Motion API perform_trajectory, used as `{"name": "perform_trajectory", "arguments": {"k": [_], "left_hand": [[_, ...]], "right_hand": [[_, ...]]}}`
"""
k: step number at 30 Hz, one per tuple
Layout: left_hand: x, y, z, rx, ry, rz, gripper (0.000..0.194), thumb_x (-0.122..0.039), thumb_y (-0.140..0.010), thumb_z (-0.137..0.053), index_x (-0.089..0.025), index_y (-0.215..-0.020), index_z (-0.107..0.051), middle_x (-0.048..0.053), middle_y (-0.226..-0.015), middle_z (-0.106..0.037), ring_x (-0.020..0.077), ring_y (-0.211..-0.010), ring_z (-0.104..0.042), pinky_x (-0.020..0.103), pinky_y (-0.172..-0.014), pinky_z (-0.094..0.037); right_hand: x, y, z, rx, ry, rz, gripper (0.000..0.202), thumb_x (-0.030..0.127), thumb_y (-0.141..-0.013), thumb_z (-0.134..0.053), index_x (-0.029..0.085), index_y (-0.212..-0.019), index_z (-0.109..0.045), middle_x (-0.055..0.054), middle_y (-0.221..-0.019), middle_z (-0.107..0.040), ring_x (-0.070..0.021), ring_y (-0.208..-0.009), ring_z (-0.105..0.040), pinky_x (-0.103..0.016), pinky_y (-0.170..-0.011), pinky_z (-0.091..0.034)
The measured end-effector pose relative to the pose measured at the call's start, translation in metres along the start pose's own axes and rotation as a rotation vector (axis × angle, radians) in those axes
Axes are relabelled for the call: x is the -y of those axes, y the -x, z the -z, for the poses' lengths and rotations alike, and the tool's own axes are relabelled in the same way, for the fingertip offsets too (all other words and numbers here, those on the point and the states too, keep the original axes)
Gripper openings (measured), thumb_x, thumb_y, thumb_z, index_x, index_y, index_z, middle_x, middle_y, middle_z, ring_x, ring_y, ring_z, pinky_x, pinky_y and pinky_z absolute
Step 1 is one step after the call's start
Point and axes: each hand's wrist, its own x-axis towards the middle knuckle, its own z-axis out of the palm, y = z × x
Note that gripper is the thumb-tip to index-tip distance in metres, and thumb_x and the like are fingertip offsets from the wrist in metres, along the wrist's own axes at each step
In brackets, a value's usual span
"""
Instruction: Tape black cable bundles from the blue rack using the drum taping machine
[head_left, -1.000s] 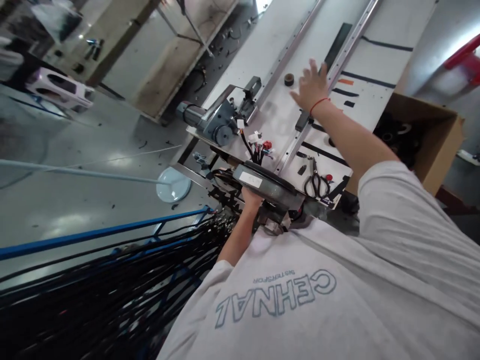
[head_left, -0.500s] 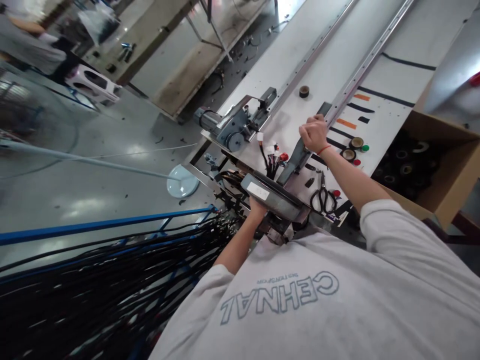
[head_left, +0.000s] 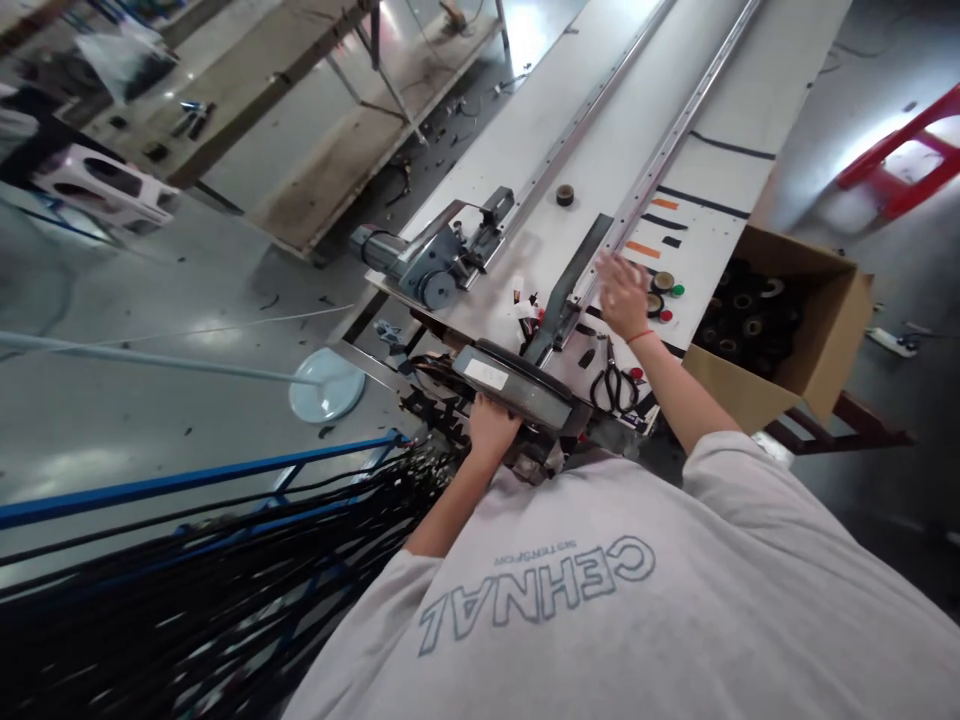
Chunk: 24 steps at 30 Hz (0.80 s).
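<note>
My left hand [head_left: 493,428] is at the near edge of a grey machine head [head_left: 517,385] with a white label, its fingers curled and partly hidden beside black cables [head_left: 442,410]. What it grips, if anything, does not show. My right hand [head_left: 624,297] is off the grey metal lever [head_left: 574,280], just to its right over the rail [head_left: 660,155], fingers spread and slightly blurred, holding nothing. Wire ends with white and red connectors [head_left: 529,315] lie left of the lever. Black-handled scissors [head_left: 613,385] rest on the bench nearer my body.
A motor unit [head_left: 420,260] stands at the bench's left edge. Tape rolls [head_left: 565,195] and tape strips [head_left: 643,249] lie on the white bench [head_left: 480,150]. A cardboard box [head_left: 832,330] of black rolls is at right. Many black cables hang on a blue rack [head_left: 225,480].
My right hand has let go of the lever and opened beside it. The connectors have shifted toward the machine head, and more of my left hand shows. The whole view has shifted.
</note>
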Motion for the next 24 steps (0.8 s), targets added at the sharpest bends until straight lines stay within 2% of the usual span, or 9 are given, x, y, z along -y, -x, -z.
{"name": "perform_trajectory", "arguments": {"k": [3,6,8,10,12,14,17,21,24], "left_hand": [[0.033,0.038,0.019,-0.041,-0.052,0.039,0.050,-0.042,-0.079,-0.066,-0.015,-0.120,-0.057,0.020,-0.130,-0.063,0.0333,-0.123,-0.059,0.046,-0.104,-0.047],[0.066,0.073,0.024,0.005,-0.026,0.217,0.031,-0.041,-0.086,-0.055,-0.019,-0.108,-0.056,0.014,-0.111,-0.070,0.0285,-0.105,-0.067,0.040,-0.094,-0.051],[0.080,0.087,0.017,0.054,-0.031,0.360,0.020,-0.039,-0.090,-0.048,-0.021,-0.095,-0.055,0.011,-0.098,-0.071,0.0273,-0.097,-0.068,0.037,-0.089,-0.051],[0.087,0.094,0.008,0.091,-0.033,0.445,0.022,-0.038,-0.094,-0.041,-0.023,-0.085,-0.054,0.010,-0.091,-0.071,0.0263,-0.095,-0.067,0.034,-0.085,-0.050],[0.090,0.097,0.002,0.131,-0.033,0.473,0.028,-0.036,-0.095,-0.039,-0.023,-0.074,-0.053,0.009,-0.083,-0.070,0.0254,-0.090,-0.068,0.033,-0.079,-0.050],[0.092,0.100,0.009,0.181,-0.038,0.484,0.027,-0.033,-0.090,-0.046,-0.023,-0.065,-0.053,0.007,-0.072,-0.068,0.0251,-0.080,-0.067,0.032,-0.072,-0.048],[0.097,0.110,0.048,0.159,-0.140,0.493,0.025,-0.033,-0.083,-0.056,-0.022,-0.060,-0.053,0.003,-0.059,-0.061,0.0237,-0.068,-0.062,0.031,-0.063,-0.042],[0.103,0.132,0.124,-0.148,-0.486,0.411,0.024,-0.040,-0.084,-0.055,-0.022,-0.068,-0.058,0.003,-0.064,-0.061,0.0214,-0.066,-0.059,0.027,-0.061,-0.034],[0.105,0.150,0.151,-0.251,-0.594,0.384,0.028,-0.045,-0.086,-0.052,-0.023,-0.070,-0.058,0.006,-0.068,-0.064,0.0229,-0.068,-0.060,0.027,-0.061,-0.034]], "right_hand": [[-0.060,0.020,0.018,0.046,0.197,-0.416,0.052,0.025,-0.098,-0.025,0.017,-0.140,-0.054,-0.019,-0.143,-0.056,-0.0318,-0.138,-0.043,-0.058,-0.109,-0.029],[-0.100,0.027,0.025,0.212,0.277,-0.595,0.050,0.025,-0.095,-0.032,0.015,-0.139,-0.054,-0.021,-0.123,-0.067,-0.0328,-0.119,-0.058,-0.052,-0.101,-0.036],[-0.107,0.027,0.023,0.267,0.307,-0.604,0.047,0.027,-0.093,-0.038,0.014,-0.133,-0.058,-0.021,-0.113,-0.070,-0.0331,-0.110,-0.063,-0.049,-0.098,-0.038],[-0.103,0.023,0.020,0.254,0.334,-0.613,0.043,0.027,-0.093,-0.040,0.012,-0.128,-0.060,-0.023,-0.112,-0.070,-0.0338,-0.107,-0.064,-0.047,-0.096,-0.039],[-0.097,0.020,0.018,0.245,0.339,-0.641,0.042,0.026,-0.093,-0.040,0.010,-0.127,-0.059,-0.024,-0.113,-0.069,-0.0343,-0.107,-0.064,-0.047,-0.095,-0.040],[-0.094,0.019,0.017,0.249,0.329,-0.663,0.043,0.025,-0.094,-0.040,0.010,-0.132,-0.056,-0.025,-0.114,-0.069,-0.0342,-0.108,-0.065,-0.047,-0.095,-0.041],[-0.094,0.021,0.017,0.253,0.316,-0.674,0.050,0.023,-0.093,-0.042,0.012,-0.141,-0.051,-0.023,-0.118,-0.068,-0.0336,-0.109,-0.065,-0.045,-0.094,-0.043],[-0.096,0.023,0.017,0.254,0.330,-0.683,0.053,0.020,-0.089,-0.045,0.014,-0.141,-0.051,-0.022,-0.119,-0.069,-0.0325,-0.108,-0.065,-0.043,-0.091,-0.045],[-0.095,0.020,0.017,0.242,0.330,-0.703,0.051,0.020,-0.088,-0.046,0.013,-0.138,-0.054,-0.022,-0.118,-0.069,-0.0323,-0.108,-0.065,-0.043,-0.091,-0.045]]}}
